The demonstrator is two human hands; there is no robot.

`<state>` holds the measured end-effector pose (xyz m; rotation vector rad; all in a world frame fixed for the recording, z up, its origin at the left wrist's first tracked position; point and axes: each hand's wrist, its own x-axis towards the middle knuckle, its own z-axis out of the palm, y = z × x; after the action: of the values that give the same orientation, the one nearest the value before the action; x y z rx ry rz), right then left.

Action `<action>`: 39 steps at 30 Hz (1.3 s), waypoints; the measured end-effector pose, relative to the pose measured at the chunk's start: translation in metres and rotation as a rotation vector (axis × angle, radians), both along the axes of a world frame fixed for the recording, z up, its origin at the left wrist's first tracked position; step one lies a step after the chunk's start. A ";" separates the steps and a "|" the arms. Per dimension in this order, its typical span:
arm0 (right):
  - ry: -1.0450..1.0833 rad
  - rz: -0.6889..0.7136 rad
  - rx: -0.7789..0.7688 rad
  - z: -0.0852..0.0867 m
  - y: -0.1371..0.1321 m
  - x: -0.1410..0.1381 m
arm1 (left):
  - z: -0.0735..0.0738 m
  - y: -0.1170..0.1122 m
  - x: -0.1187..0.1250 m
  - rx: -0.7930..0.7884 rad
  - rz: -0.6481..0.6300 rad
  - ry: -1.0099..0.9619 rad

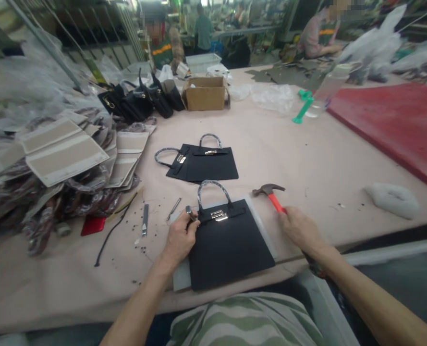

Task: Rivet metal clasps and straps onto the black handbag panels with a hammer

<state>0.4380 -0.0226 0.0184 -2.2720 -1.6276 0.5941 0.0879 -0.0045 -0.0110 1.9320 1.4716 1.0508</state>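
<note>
A small black handbag [229, 245] with a silver clasp lies flat on a grey pad [180, 278] at the table's near edge. My left hand [180, 238] is closed around a small metal tool [190, 212] held at the bag's left end of the strap. My right hand [299, 229] grips the orange handle of a hammer [271, 193], whose head rests on the table right of the bag. Two more black handbags [202, 163] lie flat farther back.
Stacks of beige panels in plastic [62, 154] fill the left side. Upright black bags [137, 101] and a cardboard box [204, 93] stand at the back. A red mat [396, 120] lies right, a grey lump [393, 198] near it. Small tools [145, 220] lie left of the pad. Other people work behind.
</note>
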 end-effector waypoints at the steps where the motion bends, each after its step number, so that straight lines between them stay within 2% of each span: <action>1: -0.035 0.040 0.093 -0.003 -0.001 -0.005 | 0.000 0.000 0.000 0.009 -0.003 0.015; 4: -0.106 0.286 0.402 -0.006 -0.004 -0.030 | 0.001 0.002 -0.002 0.043 -0.025 0.070; 7: -0.078 0.490 0.493 -0.013 -0.007 -0.059 | 0.001 0.003 -0.002 0.066 -0.053 0.111; 10: -0.083 0.527 0.498 -0.025 -0.012 -0.075 | -0.002 0.001 -0.003 0.017 0.021 0.044; 13: -0.085 0.513 0.510 -0.034 -0.016 -0.077 | -0.004 -0.002 -0.003 -0.078 0.223 -0.186; 16: -0.092 0.490 0.531 -0.036 -0.017 -0.075 | 0.001 -0.003 0.005 -0.040 0.338 -0.373; 19: -0.093 0.454 0.556 -0.036 -0.017 -0.074 | 0.010 -0.002 0.024 0.008 0.260 -0.389; 22: -0.054 0.445 0.561 -0.037 -0.017 -0.074 | 0.013 0.002 0.055 -0.029 0.149 -0.393; 25: 0.045 0.449 0.535 -0.040 -0.013 -0.069 | 0.008 0.008 0.084 -0.033 0.065 -0.362; 28: 0.186 0.470 0.510 -0.043 -0.005 -0.060 | -0.001 0.014 0.102 0.028 -0.010 -0.323; 33: 0.261 0.534 0.500 -0.048 0.004 -0.050 | -0.010 0.018 0.106 0.065 -0.052 -0.252; 39: 0.262 0.589 0.498 -0.049 0.007 -0.047 | -0.007 0.018 0.104 0.043 -0.040 -0.233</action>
<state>0.3913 -0.0159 -0.0307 -1.3072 -2.0236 0.5051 0.1921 0.0139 -0.0183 1.7905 1.2861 1.2518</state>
